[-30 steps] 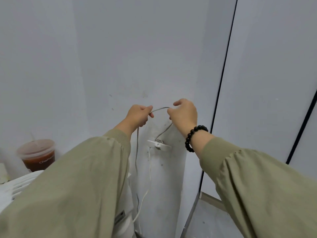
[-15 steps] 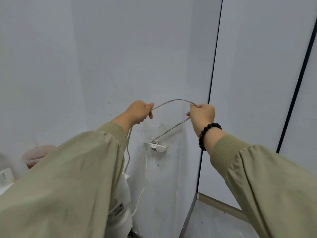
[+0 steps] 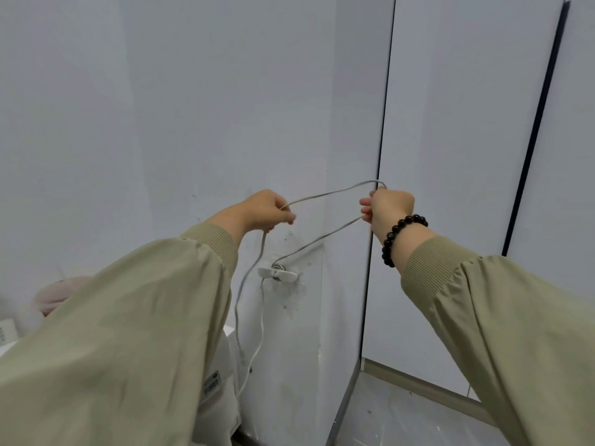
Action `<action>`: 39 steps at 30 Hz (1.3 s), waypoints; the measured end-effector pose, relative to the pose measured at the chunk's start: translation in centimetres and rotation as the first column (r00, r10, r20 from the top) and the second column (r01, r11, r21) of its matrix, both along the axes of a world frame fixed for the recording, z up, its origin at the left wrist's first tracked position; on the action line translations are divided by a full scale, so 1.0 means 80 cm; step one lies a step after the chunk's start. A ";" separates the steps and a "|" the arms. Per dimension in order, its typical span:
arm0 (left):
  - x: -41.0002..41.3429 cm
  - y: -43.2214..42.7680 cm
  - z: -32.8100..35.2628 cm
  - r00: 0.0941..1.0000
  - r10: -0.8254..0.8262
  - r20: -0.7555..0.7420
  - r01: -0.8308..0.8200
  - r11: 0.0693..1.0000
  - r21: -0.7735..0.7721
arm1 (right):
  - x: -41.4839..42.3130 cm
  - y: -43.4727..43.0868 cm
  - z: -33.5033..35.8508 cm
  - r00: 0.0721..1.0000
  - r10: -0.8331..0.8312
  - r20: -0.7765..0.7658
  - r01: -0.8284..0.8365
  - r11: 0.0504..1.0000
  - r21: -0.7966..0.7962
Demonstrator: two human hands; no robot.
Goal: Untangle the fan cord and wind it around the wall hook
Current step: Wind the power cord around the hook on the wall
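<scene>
- The left grip [image 3: 261, 211] and right grip [image 3: 389, 210] were almost knuckle to knuckle a second ago; now they stand well apart, the right one drawn out toward the dark wall seam.
- The short bridge of cord [image 3: 323, 196] between them is now a long shallow arc, and the strand running down to the hook [image 3: 277, 273] is longer and straighter.
- My reading: the slack is being pulled through and no knot shows in the open span, so the untangling looks nearly done and the winding has barely begun.
- The left grip is closed around the cord, thumb and fingers pinching it where the arc starts.
- The right grip is curled round the cord too. The cord enters at the top of the fist and leaves below it, so a bend sits inside that hand.
- From the right grip the lower strand slopes down and left to the hook, where it seems to pass behind the white arms. How many turns lie there I cannot tell.
- From the left grip a loose tail hangs down the wall, left of the hook and apart from it.
- A white lead [image 3: 262, 320] drops from the hook beside that tail.
</scene>
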State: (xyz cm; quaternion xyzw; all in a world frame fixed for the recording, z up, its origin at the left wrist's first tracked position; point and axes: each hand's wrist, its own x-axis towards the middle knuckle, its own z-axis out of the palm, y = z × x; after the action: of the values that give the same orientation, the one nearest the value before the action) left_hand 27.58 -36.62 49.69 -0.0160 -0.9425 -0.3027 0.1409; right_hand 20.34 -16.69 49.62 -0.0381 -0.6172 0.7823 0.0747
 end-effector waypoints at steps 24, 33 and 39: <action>-0.008 0.027 -0.020 0.863 -0.037 0.504 0.030 0.999 0.022 | 0.020 0.039 -0.018 0.934 0.356 -0.021 -0.357 0.930 -0.085; -0.036 0.002 -0.079 0.847 0.140 0.513 -0.011 0.969 -0.246 | -0.002 0.024 -0.064 0.790 0.430 0.437 -0.611 0.605 0.510; -0.050 -0.019 -0.108 0.862 0.110 0.495 0.003 0.975 -0.221 | -0.002 -0.039 -0.105 0.771 0.472 0.428 -0.623 0.419 0.660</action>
State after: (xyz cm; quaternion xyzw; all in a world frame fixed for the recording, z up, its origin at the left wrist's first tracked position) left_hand 23.60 -38.15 41.03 0.0749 -0.9735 -0.1889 -0.1047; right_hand 20.15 -19.78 41.24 0.1328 -0.8713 0.4120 -0.2312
